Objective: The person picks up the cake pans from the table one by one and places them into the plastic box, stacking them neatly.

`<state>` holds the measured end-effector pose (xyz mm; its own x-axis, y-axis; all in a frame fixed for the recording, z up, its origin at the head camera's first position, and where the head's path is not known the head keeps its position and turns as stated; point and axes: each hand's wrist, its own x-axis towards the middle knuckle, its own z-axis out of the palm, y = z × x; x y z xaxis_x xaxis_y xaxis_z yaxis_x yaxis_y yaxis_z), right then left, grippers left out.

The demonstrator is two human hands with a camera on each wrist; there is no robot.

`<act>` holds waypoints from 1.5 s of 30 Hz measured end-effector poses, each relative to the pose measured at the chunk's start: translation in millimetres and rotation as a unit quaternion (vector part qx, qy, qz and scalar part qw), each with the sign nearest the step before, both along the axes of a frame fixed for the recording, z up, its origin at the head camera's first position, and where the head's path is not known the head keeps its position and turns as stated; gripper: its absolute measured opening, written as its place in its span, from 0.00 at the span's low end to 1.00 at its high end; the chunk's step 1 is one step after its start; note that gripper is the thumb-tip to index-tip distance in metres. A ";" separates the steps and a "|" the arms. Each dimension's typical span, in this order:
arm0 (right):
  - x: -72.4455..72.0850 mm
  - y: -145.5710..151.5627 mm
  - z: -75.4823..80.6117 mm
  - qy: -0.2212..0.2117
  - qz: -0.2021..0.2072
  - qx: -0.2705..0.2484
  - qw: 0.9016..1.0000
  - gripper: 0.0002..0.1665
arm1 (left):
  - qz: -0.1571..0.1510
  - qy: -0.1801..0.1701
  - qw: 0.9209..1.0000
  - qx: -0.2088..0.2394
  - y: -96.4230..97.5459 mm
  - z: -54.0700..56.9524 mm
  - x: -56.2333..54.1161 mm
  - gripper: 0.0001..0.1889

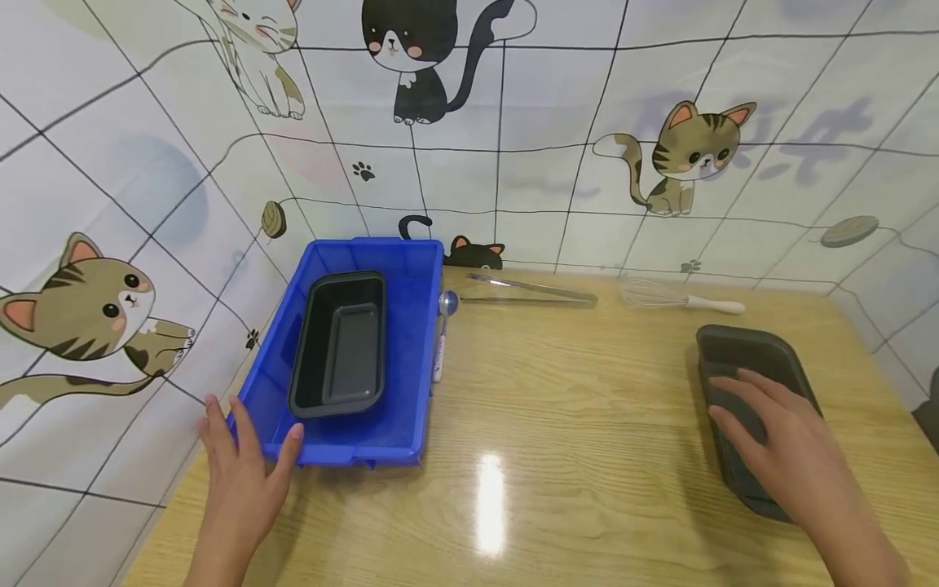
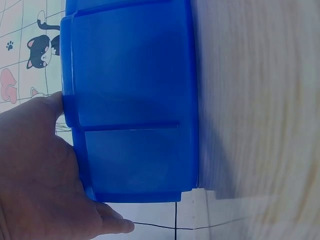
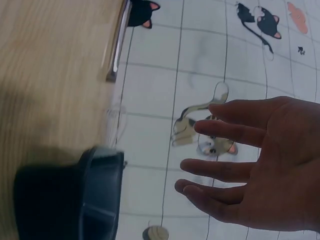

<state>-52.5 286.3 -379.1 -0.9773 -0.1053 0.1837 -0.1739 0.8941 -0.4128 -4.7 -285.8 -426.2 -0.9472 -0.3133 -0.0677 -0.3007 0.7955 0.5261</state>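
A blue plastic tray stands on the left, with a dark rectangular loaf pan lying inside it. My left hand is at the tray's near left corner, fingers spread and fairly straight. In the left wrist view, that hand touches the blue tray around its corner. On the right, a second dark loaf pan sits on the table. Above it is my right hand, its fingers loosely extended. The right wrist view shows this hand apart from the dark pan, holding nothing.
Along the back of the wooden table lie metal tongs and a whisk with a white handle. Beside the tray's right wall is a spoon. Cat-patterned sheeting rises behind and at the sides.
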 end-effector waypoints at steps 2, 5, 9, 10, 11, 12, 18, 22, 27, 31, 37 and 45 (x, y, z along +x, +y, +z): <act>5.6 16.3 -6.1 0.004 -0.021 0.012 1.000 0.26 | -0.002 0.001 1.000 0.002 0.5 -0.9 0.5 0.55; 14.0 40.8 -14.9 0.000 -0.054 0.032 0.998 0.30 | -0.004 -0.004 1.000 0.004 0.7 -1.6 0.8 0.56; 22.4 65.4 -30.9 0.011 -0.080 0.051 0.995 0.33 | -0.003 -0.008 1.000 0.004 -0.5 -2.9 2.7 0.55; 23.4 69.7 -34.2 0.009 -0.082 0.054 0.995 0.33 | -0.002 -0.007 1.000 0.003 -1.1 -3.2 3.3 0.55; 24.1 73.1 -37.0 0.006 -0.085 0.059 0.995 0.33 | 0.001 -0.009 1.000 0.003 -1.6 -3.3 3.6 0.55; 24.5 76.2 -39.4 0.001 -0.086 0.064 0.994 0.34 | 0.002 -0.009 1.000 0.002 -2.2 -3.3 4.1 0.55; 26.5 92.2 -52.9 -0.043 -0.084 0.070 0.993 0.35 | 0.007 -0.017 1.000 0.004 -3.3 -1.8 4.9 0.55; 27.0 103.8 -64.4 -0.043 -0.062 0.054 0.996 0.32 | 0.010 -0.023 1.000 0.005 -2.7 -1.4 5.0 0.56; 28.9 120.2 -81.0 -0.099 -0.059 0.040 0.993 0.33 | 0.012 -0.026 1.000 0.003 -2.6 -1.5 4.2 0.56; 35.4 129.8 -96.4 -0.137 -0.070 -0.014 0.988 0.37 | 0.007 -0.015 1.000 0.004 -2.7 -2.0 3.4 0.55; 41.1 134.1 -112.5 -0.127 -0.055 -0.127 0.982 0.42 | 0.001 -0.004 1.000 0.008 -1.9 -2.7 1.9 0.55; 47.7 138.4 -123.6 -0.136 -0.028 -0.211 0.967 0.43 | 0.004 -0.013 1.000 0.005 -1.0 -3.1 -1.3 0.55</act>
<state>-4.8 424.7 -502.6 -0.9975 -0.0222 -0.0668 0.0371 0.6407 -0.7669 -6.0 -286.7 -429.3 -0.9426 -0.3203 -0.0945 -0.3204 0.7879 0.5259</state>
